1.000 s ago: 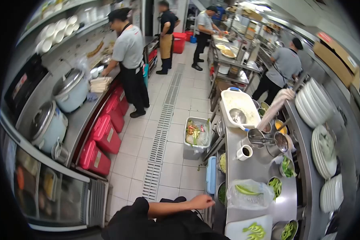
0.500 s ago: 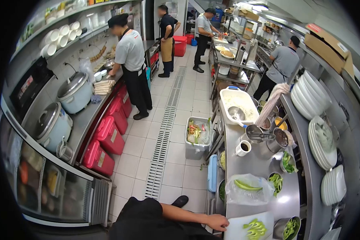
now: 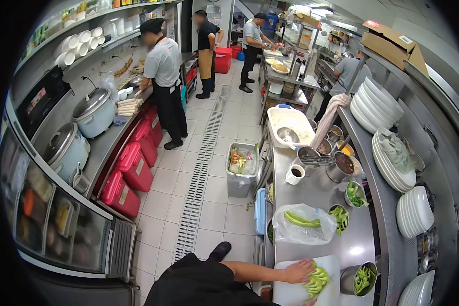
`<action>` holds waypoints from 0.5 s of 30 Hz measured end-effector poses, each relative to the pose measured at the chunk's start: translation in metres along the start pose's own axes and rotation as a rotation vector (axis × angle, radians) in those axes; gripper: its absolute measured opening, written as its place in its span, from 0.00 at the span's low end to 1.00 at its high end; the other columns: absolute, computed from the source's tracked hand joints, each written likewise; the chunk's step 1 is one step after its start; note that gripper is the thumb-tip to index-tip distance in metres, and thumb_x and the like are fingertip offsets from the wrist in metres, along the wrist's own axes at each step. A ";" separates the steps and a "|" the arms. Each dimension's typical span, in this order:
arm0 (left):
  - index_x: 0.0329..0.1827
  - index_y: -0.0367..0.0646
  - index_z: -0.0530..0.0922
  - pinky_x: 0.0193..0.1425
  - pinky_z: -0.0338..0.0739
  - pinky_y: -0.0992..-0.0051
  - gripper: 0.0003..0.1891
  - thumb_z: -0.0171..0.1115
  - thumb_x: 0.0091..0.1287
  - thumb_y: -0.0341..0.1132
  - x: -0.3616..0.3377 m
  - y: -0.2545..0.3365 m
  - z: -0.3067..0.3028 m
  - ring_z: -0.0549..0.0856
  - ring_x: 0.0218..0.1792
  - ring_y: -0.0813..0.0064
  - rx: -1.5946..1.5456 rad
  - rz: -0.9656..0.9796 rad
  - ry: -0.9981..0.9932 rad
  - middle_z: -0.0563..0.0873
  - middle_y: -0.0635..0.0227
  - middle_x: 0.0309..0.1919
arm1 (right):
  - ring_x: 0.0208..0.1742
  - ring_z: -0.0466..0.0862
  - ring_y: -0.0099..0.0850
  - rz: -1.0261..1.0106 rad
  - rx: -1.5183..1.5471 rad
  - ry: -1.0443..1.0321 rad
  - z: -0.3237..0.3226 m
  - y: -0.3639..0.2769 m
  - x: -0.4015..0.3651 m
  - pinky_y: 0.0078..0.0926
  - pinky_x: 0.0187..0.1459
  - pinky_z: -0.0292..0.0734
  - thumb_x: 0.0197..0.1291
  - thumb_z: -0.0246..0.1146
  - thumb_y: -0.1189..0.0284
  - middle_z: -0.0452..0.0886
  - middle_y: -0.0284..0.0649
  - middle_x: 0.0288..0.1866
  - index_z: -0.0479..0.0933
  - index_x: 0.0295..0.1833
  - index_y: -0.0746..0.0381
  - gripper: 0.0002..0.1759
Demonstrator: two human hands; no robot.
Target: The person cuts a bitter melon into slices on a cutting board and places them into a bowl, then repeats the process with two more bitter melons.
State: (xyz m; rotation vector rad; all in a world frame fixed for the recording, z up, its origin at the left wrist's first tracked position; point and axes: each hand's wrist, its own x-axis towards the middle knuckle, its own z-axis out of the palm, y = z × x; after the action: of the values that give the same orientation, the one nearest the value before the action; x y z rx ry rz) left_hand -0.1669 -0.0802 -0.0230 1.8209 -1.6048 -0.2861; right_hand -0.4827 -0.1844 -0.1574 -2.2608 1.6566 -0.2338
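My left hand [image 3: 299, 271] reaches over a white cutting board [image 3: 286, 294], its fingers stretched out and touching the edge of a pile of cut green vegetable pieces [image 3: 317, 281]. At the bottom edge of the view, only a sliver of skin from what looks like my right hand [image 3: 310, 302] shows by the board; its fingers are hidden. Right of the board stands a metal container of cut greens [image 3: 363, 279]. Beyond the board lies a clear plastic bag [image 3: 290, 235] with long green vegetables [image 3: 302, 220] on it.
Metal pots [image 3: 340, 167], a cup of dark liquid [image 3: 295, 174] and a white tub [image 3: 290, 122] line the steel counter. Plates [image 3: 392, 160] fill the right shelf. A grey bin [image 3: 241, 183] stands on the floor. Several co-workers stand farther off, one person [image 3: 163, 66] at the left counter.
My left hand has moved from the board's edge onto the cut greens, its fingers now stretched out. The view has shifted, and a sliver of skin now shows at the bottom.
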 end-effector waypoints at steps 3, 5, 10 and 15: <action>0.76 0.32 0.62 0.81 0.57 0.49 0.34 0.52 0.77 0.50 0.010 0.011 0.032 0.62 0.77 0.40 0.008 -0.104 0.039 0.65 0.37 0.73 | 0.43 0.79 0.62 -0.102 -0.083 -0.015 -0.024 -0.012 -0.007 0.54 0.49 0.76 0.66 0.61 0.72 0.75 0.69 0.44 0.65 0.75 0.70 0.33; 0.76 0.31 0.62 0.82 0.55 0.49 0.34 0.51 0.78 0.50 0.009 0.025 0.048 0.59 0.79 0.39 0.017 -0.152 0.112 0.63 0.35 0.74 | 0.42 0.78 0.61 -0.129 -0.120 -0.031 -0.036 -0.019 -0.016 0.53 0.48 0.76 0.65 0.61 0.73 0.76 0.67 0.43 0.64 0.78 0.64 0.35; 0.77 0.31 0.62 0.83 0.51 0.48 0.34 0.49 0.78 0.51 -0.001 0.040 0.065 0.56 0.80 0.40 -0.108 -0.135 0.090 0.59 0.36 0.77 | 0.38 0.76 0.58 -0.321 -0.179 0.129 -0.054 -0.047 -0.049 0.51 0.44 0.76 0.66 0.62 0.71 0.76 0.61 0.39 0.75 0.71 0.62 0.27; 0.80 0.35 0.59 0.83 0.50 0.47 0.36 0.49 0.78 0.52 0.021 0.014 0.039 0.56 0.81 0.42 -0.055 -0.139 0.078 0.57 0.38 0.79 | 0.41 0.85 0.53 -0.271 0.320 0.148 -0.068 -0.047 -0.062 0.43 0.47 0.81 0.66 0.61 0.70 0.85 0.57 0.42 0.78 0.63 0.71 0.23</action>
State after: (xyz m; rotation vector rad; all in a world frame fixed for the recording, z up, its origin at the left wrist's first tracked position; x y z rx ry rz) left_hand -0.1960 -0.1139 -0.0378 1.8811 -1.4068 -0.3154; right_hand -0.4822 -0.1244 -0.0736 -2.2522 1.2626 -0.6935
